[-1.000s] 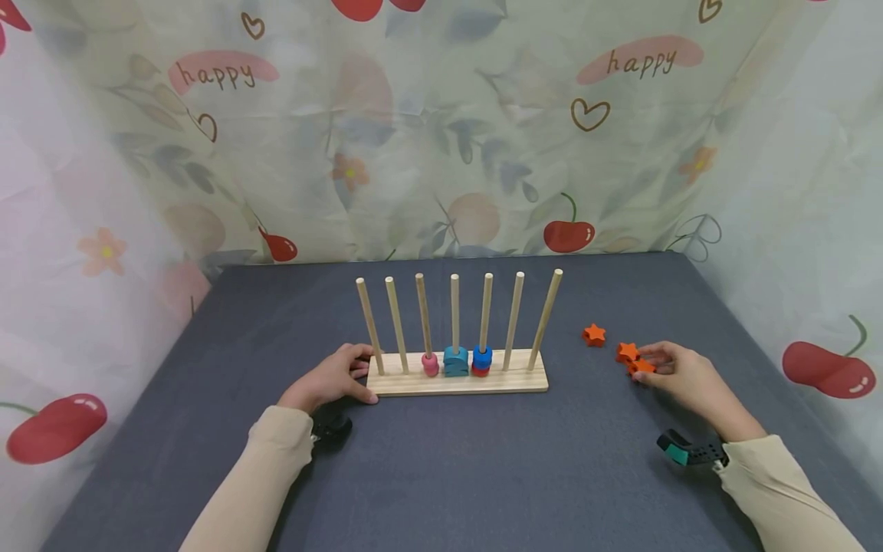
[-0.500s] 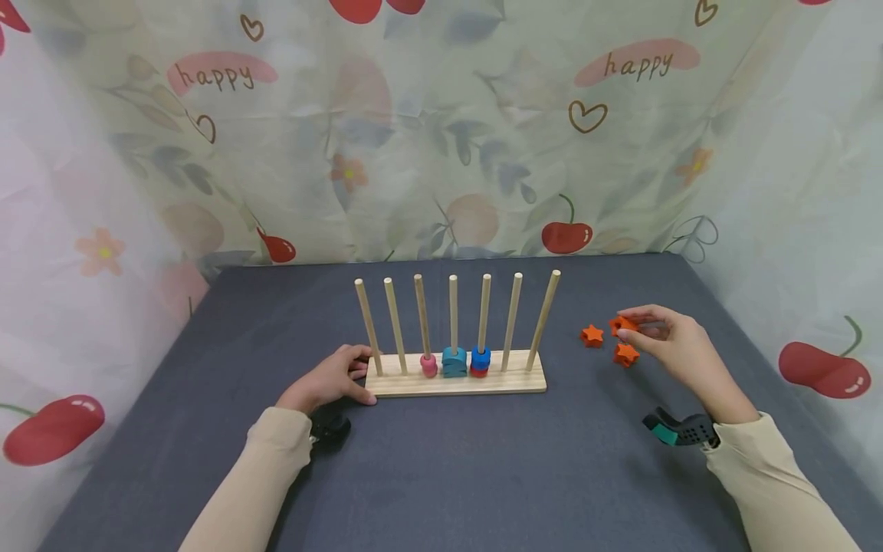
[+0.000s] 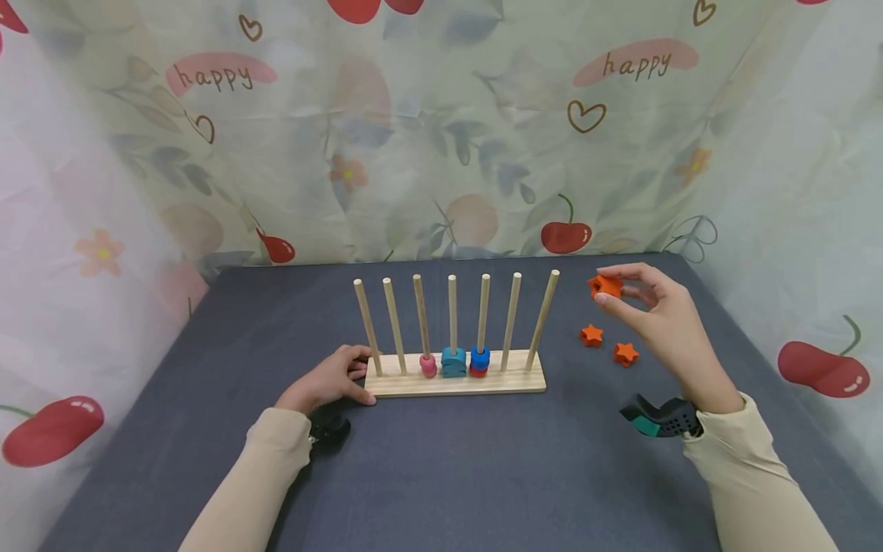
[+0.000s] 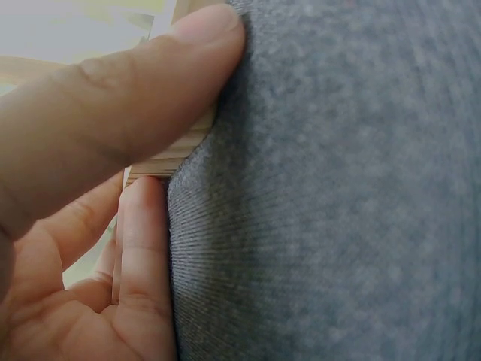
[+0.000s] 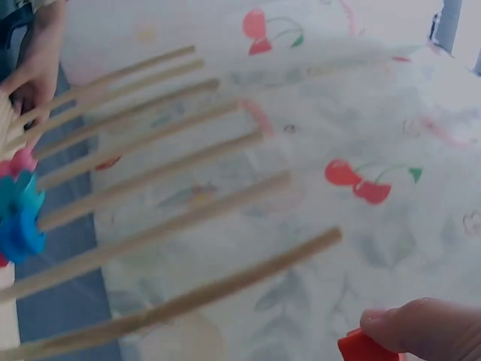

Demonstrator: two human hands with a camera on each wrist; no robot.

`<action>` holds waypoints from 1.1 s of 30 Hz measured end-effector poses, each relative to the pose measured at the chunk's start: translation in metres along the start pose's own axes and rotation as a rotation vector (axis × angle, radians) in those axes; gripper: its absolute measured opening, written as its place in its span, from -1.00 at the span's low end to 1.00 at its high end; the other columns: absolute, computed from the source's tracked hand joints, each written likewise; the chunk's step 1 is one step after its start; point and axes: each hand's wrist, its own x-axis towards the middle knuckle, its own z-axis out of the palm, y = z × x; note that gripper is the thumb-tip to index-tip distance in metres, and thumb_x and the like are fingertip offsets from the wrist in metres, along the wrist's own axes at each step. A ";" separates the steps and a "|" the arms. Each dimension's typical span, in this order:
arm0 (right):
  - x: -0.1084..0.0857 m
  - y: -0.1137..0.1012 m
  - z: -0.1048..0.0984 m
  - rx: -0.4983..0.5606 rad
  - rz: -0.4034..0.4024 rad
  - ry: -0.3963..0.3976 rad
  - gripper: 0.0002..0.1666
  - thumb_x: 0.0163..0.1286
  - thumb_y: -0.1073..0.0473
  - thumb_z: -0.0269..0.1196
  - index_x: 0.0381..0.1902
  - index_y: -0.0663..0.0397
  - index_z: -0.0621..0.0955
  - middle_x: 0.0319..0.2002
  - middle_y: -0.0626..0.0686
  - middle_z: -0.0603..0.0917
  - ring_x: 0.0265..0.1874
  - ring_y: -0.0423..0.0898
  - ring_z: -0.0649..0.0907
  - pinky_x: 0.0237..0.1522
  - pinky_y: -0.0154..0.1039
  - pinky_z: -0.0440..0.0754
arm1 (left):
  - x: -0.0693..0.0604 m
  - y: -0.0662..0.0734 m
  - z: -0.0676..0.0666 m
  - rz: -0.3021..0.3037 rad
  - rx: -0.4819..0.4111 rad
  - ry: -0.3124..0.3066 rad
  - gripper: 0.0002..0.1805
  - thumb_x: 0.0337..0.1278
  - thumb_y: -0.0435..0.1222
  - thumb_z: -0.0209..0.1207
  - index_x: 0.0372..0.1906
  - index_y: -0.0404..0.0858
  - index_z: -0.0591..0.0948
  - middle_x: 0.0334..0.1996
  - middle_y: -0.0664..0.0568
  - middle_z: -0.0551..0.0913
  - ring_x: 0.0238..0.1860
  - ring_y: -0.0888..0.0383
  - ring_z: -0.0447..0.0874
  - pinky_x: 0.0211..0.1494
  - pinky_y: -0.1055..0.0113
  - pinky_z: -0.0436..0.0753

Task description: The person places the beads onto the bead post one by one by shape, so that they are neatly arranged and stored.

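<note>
A wooden peg board [image 3: 396,389] with several upright pegs stands mid-table. My left hand [image 3: 329,381] grips its left end, the thumb along the front edge and fingers at the side; in the left wrist view the thumb and fingers lie on either side of the pale wood's corner [image 4: 176,154]. Raised off the table to the right of the board, my right hand [image 3: 658,318] pinches an orange star bead [image 3: 605,287] between thumb and fingers, its hole showing. Only part of this bead [image 5: 366,347] shows in the right wrist view.
Two more orange star beads, one nearer the board [image 3: 591,335] and another star bead [image 3: 625,354], lie on the dark table. A pink bead [image 3: 428,366], teal beads [image 3: 454,363] and blue [image 3: 480,358] over red beads sit low on three pegs. A printed curtain [image 3: 414,138] hangs behind.
My right hand has lifted one orange star bead off the table and carried it up and leftward, past the two others. The left hand stays on the board.
</note>
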 end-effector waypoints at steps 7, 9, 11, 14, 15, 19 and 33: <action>-0.001 -0.025 0.007 0.165 -0.148 0.105 -0.44 0.23 0.18 0.38 0.20 -0.01 0.51 0.17 -0.10 0.48 -0.01 -0.24 0.55 -0.10 -0.58 0.57 | 0.001 0.000 0.002 -0.002 0.005 0.010 -0.09 -0.32 -0.44 0.53 0.30 -0.38 0.36 0.14 -0.21 0.29 0.20 -0.08 0.37 0.34 0.06 0.43; -0.001 -0.031 0.007 0.246 -0.161 0.100 -0.42 0.22 0.24 0.38 0.20 0.05 0.51 0.17 -0.07 0.49 -0.01 -0.23 0.57 -0.09 -0.57 0.59 | 0.001 0.000 0.002 -0.003 0.003 0.012 -0.08 -0.33 -0.45 0.53 0.30 -0.39 0.36 0.14 -0.21 0.29 0.20 -0.08 0.37 0.34 0.06 0.44; 0.000 -0.037 0.008 0.310 -0.191 0.094 -0.44 0.21 0.29 0.37 0.18 0.12 0.53 0.14 -0.06 0.51 -0.01 -0.23 0.59 -0.07 -0.56 0.59 | 0.001 0.000 0.002 -0.005 0.003 0.010 -0.08 -0.32 -0.45 0.53 0.30 -0.39 0.36 0.15 -0.22 0.29 0.20 -0.08 0.37 0.34 0.05 0.43; 0.002 -0.045 0.010 0.362 -0.248 0.074 -0.48 0.21 0.36 0.35 0.16 0.14 0.55 0.13 -0.04 0.54 0.00 -0.23 0.61 -0.03 -0.54 0.58 | 0.001 0.000 0.001 -0.009 0.004 0.010 -0.08 -0.32 -0.45 0.53 0.31 -0.39 0.35 0.16 -0.22 0.28 0.20 -0.08 0.36 0.35 0.05 0.43; 0.003 -0.048 0.011 0.368 -0.269 0.071 -0.49 0.21 0.37 0.35 0.14 0.14 0.56 0.13 -0.04 0.55 0.00 -0.22 0.61 -0.02 -0.54 0.58 | 0.001 0.000 0.001 -0.009 0.007 0.009 -0.08 -0.31 -0.45 0.53 0.31 -0.39 0.35 0.16 -0.21 0.29 0.20 -0.08 0.36 0.35 0.05 0.43; 0.008 -0.056 0.015 0.407 -0.322 0.045 -0.52 0.20 0.41 0.34 0.10 0.15 0.58 0.12 -0.03 0.57 -0.03 -0.19 0.63 -0.02 -0.49 0.60 | 0.002 -0.001 0.001 -0.008 0.015 0.012 -0.08 -0.32 -0.44 0.53 0.30 -0.38 0.36 0.15 -0.21 0.29 0.18 -0.07 0.36 0.34 0.05 0.43; 0.026 -0.066 0.029 0.680 -0.226 -0.108 -0.57 0.30 0.31 0.28 0.14 0.14 0.55 0.09 0.08 0.52 0.04 -0.07 0.63 0.04 -0.34 0.63 | 0.001 -0.001 0.001 0.013 0.001 0.010 -0.12 -0.33 -0.46 0.53 0.27 -0.38 0.40 0.12 -0.21 0.29 0.16 -0.06 0.38 0.32 0.08 0.46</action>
